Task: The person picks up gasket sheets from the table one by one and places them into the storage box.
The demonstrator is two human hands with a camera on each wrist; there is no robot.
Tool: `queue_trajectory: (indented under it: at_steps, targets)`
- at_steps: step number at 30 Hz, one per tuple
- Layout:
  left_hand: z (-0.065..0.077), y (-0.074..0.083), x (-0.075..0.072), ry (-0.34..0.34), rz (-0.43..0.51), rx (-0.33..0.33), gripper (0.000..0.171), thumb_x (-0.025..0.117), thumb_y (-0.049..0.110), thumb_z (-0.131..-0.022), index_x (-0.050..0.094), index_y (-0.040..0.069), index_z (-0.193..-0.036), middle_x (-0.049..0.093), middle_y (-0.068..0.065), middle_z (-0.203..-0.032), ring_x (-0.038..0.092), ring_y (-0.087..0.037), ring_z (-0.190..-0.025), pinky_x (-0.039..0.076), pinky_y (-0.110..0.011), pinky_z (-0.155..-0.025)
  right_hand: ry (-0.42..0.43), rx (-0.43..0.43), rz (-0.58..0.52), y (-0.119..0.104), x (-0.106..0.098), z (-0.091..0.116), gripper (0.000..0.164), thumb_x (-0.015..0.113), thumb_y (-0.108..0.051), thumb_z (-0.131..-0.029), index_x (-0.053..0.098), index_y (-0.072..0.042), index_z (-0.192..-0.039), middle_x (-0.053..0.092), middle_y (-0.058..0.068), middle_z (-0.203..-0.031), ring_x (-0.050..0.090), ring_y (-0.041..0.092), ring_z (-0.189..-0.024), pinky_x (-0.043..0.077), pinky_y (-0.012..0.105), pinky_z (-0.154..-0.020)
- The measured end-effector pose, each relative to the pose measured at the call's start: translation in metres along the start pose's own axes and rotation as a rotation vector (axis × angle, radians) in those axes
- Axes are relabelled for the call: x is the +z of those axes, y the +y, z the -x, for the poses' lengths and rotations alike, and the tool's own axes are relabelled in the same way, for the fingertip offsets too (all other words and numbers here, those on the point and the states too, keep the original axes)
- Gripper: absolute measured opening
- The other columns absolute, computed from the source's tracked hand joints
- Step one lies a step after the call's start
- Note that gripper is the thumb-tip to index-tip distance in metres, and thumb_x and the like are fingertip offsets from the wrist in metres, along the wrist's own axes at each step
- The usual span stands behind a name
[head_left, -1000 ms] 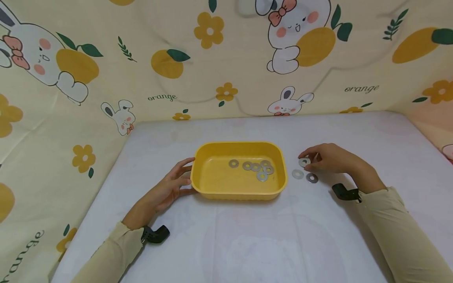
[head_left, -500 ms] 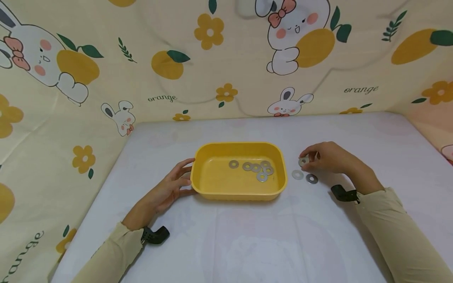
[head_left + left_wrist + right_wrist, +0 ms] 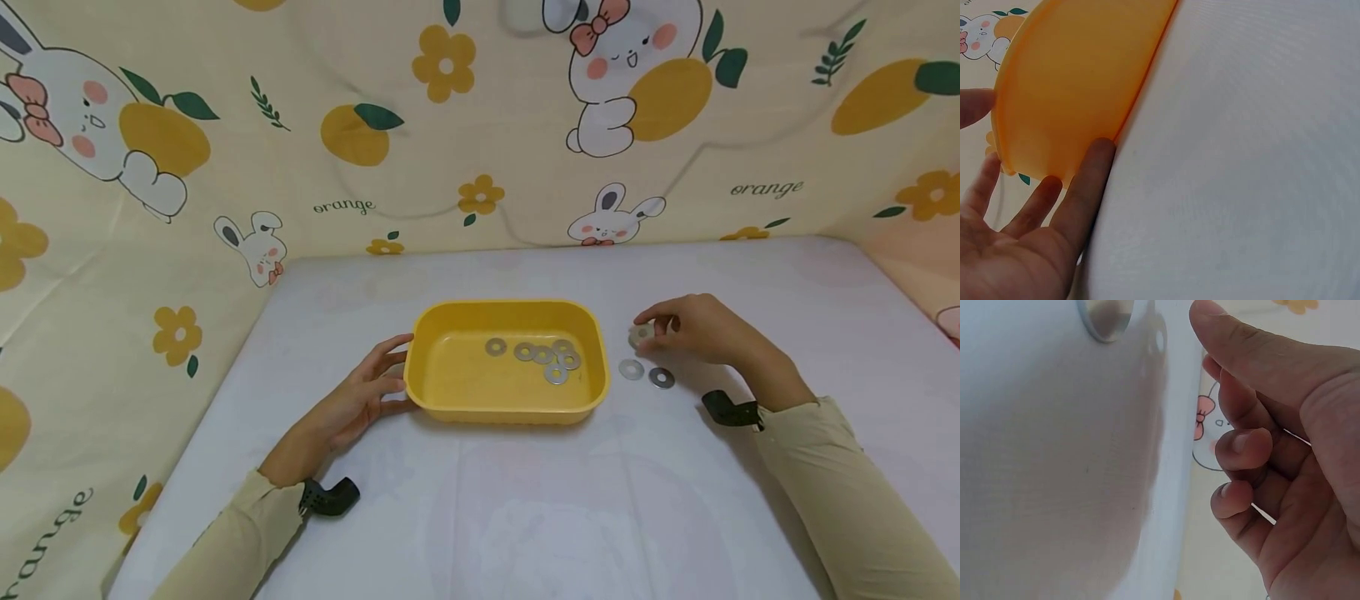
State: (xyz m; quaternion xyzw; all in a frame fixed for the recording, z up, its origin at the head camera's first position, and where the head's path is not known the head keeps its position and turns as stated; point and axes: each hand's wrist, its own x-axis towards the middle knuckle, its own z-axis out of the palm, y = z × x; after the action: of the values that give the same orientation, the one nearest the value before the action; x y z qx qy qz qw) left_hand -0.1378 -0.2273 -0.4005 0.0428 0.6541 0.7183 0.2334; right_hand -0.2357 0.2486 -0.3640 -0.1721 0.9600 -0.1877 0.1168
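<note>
My left hand [image 3: 360, 402] is at the left end of a yellow plastic tray [image 3: 502, 417]. Its fairly straight fingertips touch the tray's end wall, as the left wrist view shows close up on the yellow wall [image 3: 1072, 94]. To the right of the tray, my right hand [image 3: 701, 329] pinches a flat metal washer [image 3: 639, 336] between thumb and fingers. In the right wrist view the thumb [image 3: 1241, 347] shows, but the pinched washer is hidden. Below that hand lie a pale washer [image 3: 631, 369] and a darker washer [image 3: 662, 378] on the table.
Several washers [image 3: 556, 374] lie in the tray, mostly on its right half, some overlapping. A white cloth [image 3: 510, 508] covers the table. A printed curtain [image 3: 420, 183] stands along the back and left side.
My right hand has lifted a little and shifted slightly away from the two loose washers, with the pinched washer tilting along. The left hand and the tray have stayed in place.
</note>
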Motion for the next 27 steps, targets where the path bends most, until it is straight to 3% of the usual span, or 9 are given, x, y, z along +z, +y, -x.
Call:
queue_trajectory:
  at_steps: [10, 17, 27]
  targets:
    - [-0.0003, -0.0003, -0.0003, -0.006, 0.004, 0.003, 0.069, 0.055, 0.008, -0.097, 0.024, 0.027, -0.155, 0.024, -0.011, -0.161, 0.053, -0.023, -0.126, 0.052, -0.045, -0.104, 0.054, 0.0, -0.025, -0.0014, -0.0014, 0.0019, 0.046, 0.08, -0.035, -0.082, 0.07, -0.013, -0.122, 0.062, 0.001, -0.086, 0.049, 0.02, -0.081, 0.039, 0.025, -0.058]
    - [-0.0001, 0.0002, -0.0002, -0.007, 0.009, 0.012, 0.069, 0.055, 0.008, -0.097, 0.024, 0.027, -0.155, 0.024, -0.012, -0.16, 0.053, -0.023, -0.126, 0.053, -0.045, -0.104, 0.129, -0.037, -0.04, -0.0031, -0.0028, 0.0029, 0.041, 0.081, -0.03, -0.082, 0.072, -0.014, -0.119, 0.061, 0.001, -0.086, 0.048, 0.02, -0.081, 0.037, 0.024, -0.055]
    - [0.0, 0.0, 0.0007, -0.012, 0.032, 0.019, 0.068, 0.055, 0.005, -0.097, 0.025, 0.025, -0.155, 0.026, -0.013, -0.16, 0.056, -0.022, -0.123, 0.054, -0.045, -0.102, 0.157, -0.037, -0.09, -0.0099, -0.0072, 0.0073, 0.042, 0.081, -0.031, -0.082, 0.072, -0.016, -0.12, 0.06, 0.002, -0.088, 0.047, 0.02, -0.082, 0.035, 0.025, -0.052]
